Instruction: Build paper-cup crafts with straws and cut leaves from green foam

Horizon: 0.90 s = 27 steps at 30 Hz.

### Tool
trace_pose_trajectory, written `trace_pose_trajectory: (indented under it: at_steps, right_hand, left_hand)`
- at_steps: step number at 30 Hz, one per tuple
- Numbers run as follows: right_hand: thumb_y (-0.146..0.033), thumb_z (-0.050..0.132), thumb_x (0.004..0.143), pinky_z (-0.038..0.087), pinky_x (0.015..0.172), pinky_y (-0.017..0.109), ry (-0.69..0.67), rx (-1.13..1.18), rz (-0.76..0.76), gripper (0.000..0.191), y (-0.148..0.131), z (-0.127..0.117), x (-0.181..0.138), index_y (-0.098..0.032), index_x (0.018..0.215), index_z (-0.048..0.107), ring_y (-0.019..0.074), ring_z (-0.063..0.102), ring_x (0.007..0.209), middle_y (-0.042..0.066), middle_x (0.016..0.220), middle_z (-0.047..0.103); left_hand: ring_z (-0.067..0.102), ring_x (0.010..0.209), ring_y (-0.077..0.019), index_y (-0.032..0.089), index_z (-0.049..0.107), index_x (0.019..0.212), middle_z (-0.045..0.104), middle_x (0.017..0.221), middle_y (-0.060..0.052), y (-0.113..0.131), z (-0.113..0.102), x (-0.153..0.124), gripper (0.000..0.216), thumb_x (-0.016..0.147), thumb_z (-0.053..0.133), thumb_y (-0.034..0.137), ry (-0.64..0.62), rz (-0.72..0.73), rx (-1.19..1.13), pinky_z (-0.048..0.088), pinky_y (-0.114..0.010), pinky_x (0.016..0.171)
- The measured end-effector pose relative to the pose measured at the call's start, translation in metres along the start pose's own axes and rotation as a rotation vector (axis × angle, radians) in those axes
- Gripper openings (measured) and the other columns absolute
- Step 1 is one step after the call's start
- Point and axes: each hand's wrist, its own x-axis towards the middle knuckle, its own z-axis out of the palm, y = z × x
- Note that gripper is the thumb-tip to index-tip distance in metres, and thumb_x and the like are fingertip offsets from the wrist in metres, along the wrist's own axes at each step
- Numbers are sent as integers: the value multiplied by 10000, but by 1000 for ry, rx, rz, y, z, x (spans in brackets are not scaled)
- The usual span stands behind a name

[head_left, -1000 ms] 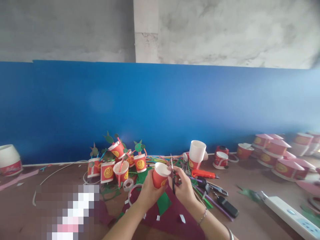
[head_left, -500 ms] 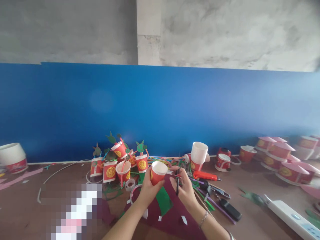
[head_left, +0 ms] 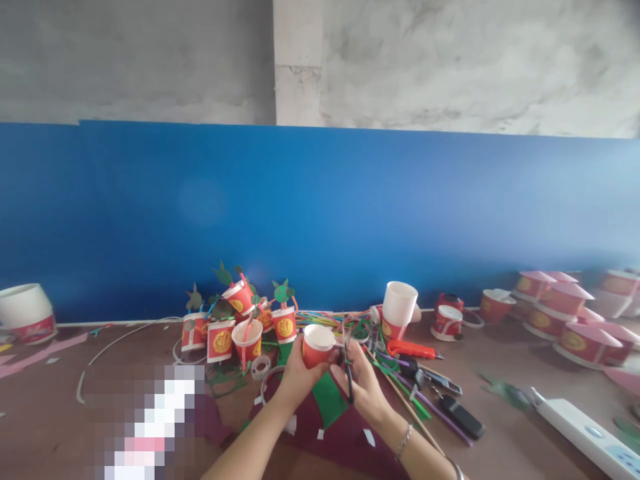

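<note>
Cup (head_left: 315, 355) clasped in left grip (head_left: 299, 375); scissors (head_left: 349, 385) held in right grip (head_left: 365, 381), beside cup.

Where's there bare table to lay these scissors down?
Bare table lies right, between orange cutter and pink-topped cups; and far left, in front of the pink strip, left of the white cord. It's crowded around the left hand and right hand: red cups, straws, green paper.
</note>
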Motion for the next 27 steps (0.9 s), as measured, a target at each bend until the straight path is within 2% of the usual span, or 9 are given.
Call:
trace_pose_trajectory:
  at_steps: [3,6,8,11,14,19,27]
  right_hand:
    - [-380,620,811,462,780,305,27,22,12,294,-4,-2,2,-220,1041,533,184,574,846,42,924,613]
    - [-408,627,796,438,590,242,-10,52,130,257,-13,-11,6,-192,909,547,145,559,644,-2,690,602]
    - [-415,604,807,381,482,209,-194,108,240,260,-19,-20,9,-166,859,550,115,528,506,-17,557,586]
    - [-428,566,813,346,406,183,-519,257,379,301,-25,-34,12,-127,835,571,100,525,410,-5,489,595]
    - [-458,541,818,341,347,164,-672,334,469,345,-23,-40,12,-115,824,571,104,543,369,8,485,615]
    - [-513,514,832,365,321,153,-689,342,499,412,-16,-37,11,-103,820,559,118,586,381,48,537,658]
    - [-533,504,841,368,348,161,-632,395,542,435,-14,-32,8,-102,861,555,134,606,420,45,527,651]
  left_hand:
    - [610,914,-238,178,491,1080,644,1000,-92,-2,0,2,626,553,811,281,102,8,-40,463,-347,818]
    - [616,846,-213,185,491,1077,647,943,-68,-3,-2,5,652,514,816,245,221,-42,-90,470,-323,773]
    - [615,800,-193,192,493,1091,648,906,-52,-2,-3,6,649,520,800,222,246,-72,-145,470,-306,741]
    - [608,763,-173,202,506,1117,654,879,-43,1,-3,6,636,546,784,227,188,-46,-245,464,-290,721]
    - [608,755,-174,200,533,1109,662,855,-46,4,-2,7,626,539,791,237,150,-19,-293,461,-289,716]
    - [616,843,-191,199,541,1116,670,876,-54,4,-1,7,601,563,774,207,182,3,-266,453,-318,807]
    - [614,836,-185,199,546,1097,671,897,-53,3,-4,5,528,609,748,220,185,13,-219,454,-316,806]
